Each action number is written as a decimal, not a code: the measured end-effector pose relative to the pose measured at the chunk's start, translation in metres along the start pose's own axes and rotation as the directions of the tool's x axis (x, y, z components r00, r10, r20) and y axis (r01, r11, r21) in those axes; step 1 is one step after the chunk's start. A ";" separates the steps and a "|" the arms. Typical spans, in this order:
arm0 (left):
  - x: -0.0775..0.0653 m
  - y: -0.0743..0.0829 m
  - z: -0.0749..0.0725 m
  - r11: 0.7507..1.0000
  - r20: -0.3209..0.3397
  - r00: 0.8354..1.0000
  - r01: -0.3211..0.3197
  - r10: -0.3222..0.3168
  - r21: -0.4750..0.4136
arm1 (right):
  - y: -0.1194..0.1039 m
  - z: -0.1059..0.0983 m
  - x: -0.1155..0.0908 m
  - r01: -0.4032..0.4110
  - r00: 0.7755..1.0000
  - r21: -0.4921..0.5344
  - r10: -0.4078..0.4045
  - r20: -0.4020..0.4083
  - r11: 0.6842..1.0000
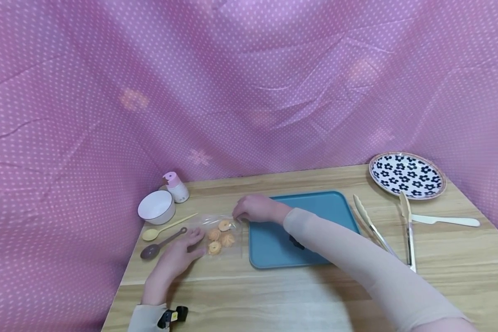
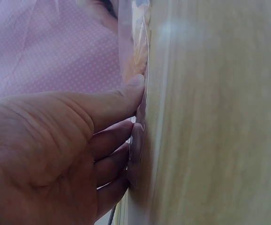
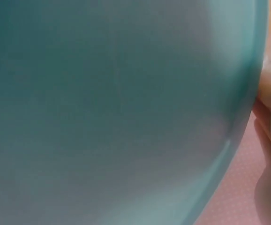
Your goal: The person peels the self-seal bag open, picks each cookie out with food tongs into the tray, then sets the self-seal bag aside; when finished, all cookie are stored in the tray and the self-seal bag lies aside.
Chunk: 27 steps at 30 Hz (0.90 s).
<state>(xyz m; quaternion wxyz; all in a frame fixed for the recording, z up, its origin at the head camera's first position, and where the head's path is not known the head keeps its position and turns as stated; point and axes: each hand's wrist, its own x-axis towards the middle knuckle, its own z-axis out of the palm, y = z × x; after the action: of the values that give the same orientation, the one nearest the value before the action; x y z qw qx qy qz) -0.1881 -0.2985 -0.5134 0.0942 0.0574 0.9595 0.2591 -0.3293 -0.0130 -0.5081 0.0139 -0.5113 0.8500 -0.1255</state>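
Observation:
A clear plastic bag of cookies (image 1: 221, 237) lies on the wooden table, with several piped, ring-shaped and swirled pieces inside. My left hand (image 1: 178, 256) rests at its left side, thumb apart from the fingers. In the left wrist view the thumb (image 2: 121, 101) and fingertips touch the bag's edge. Reaching across the blue tray (image 1: 255, 260), my right hand (image 1: 255, 208) pinches the bag's upper right corner. The right wrist view shows mostly the tray (image 3: 126, 117), with the fingers beyond its rim.
Left of the bag lie a yellow spoon (image 1: 151, 234) and a brown spoon (image 1: 150, 251), near a white bowl (image 1: 155, 207) and a pink-topped bottle (image 1: 177, 190). Tongs (image 1: 410, 235), a white-handled knife (image 1: 452, 220) and a flower-patterned plate (image 1: 406, 175) are at right. Pink dotted cloth (image 1: 249, 92) surrounds the table.

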 end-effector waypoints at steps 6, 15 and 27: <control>0.000 0.001 0.002 1.000 -0.003 1.000 0.006 -0.006 0.014 | 0.007 -0.003 -0.005 0.031 0.995 0.061 -0.025 -0.099 0.998; -0.002 0.004 -0.003 1.000 -0.003 1.000 0.001 -0.001 0.021 | 0.024 -0.010 -0.026 0.120 0.976 0.057 -0.108 -0.190 0.991; -0.002 -0.004 -0.002 0.996 -0.020 0.999 -0.033 0.035 0.079 | 0.026 -0.003 -0.036 0.110 0.983 0.006 -0.108 -0.148 0.994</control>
<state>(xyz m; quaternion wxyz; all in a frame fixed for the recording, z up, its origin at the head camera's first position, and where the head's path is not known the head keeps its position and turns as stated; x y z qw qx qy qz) -0.1871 -0.3033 -0.5136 0.0770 0.0746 0.9688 0.2234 -0.3350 0.0307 -0.5151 -0.0522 -0.5462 0.8186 -0.1697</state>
